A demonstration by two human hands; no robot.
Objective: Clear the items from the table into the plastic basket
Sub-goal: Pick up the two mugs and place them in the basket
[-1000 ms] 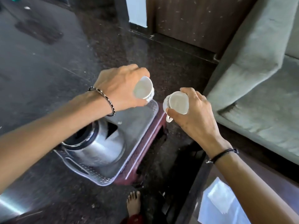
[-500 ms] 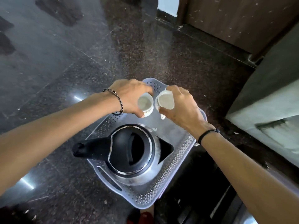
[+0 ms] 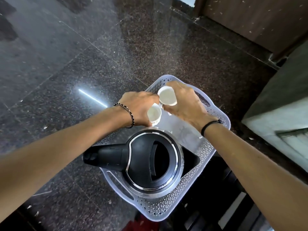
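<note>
**Two cups going into basket, far end**

L hand [image 3: 138, 108] is curled round one white cup [image 3: 154, 114] and R hand [image 3: 185, 105] round the other cup [image 3: 167, 98]. Both cups are mouth-up and v. close together over the far end of the plastic basket [image 3: 166, 207]. Can't tell if they're seated on its floor yet. Kettle [image 3: 153, 160] fills the near half. Best approach, prob.: lower both flat onto the bare floor betw. kettle and far wall, avoid a clink, let go once steady. Count: 2 cups, 1 kettle, 1 basket.

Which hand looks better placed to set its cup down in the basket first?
Probably the right hand: its far cup hangs over bare floor of the basket, while the left hand holds its near cup crowding the kettle.
</note>
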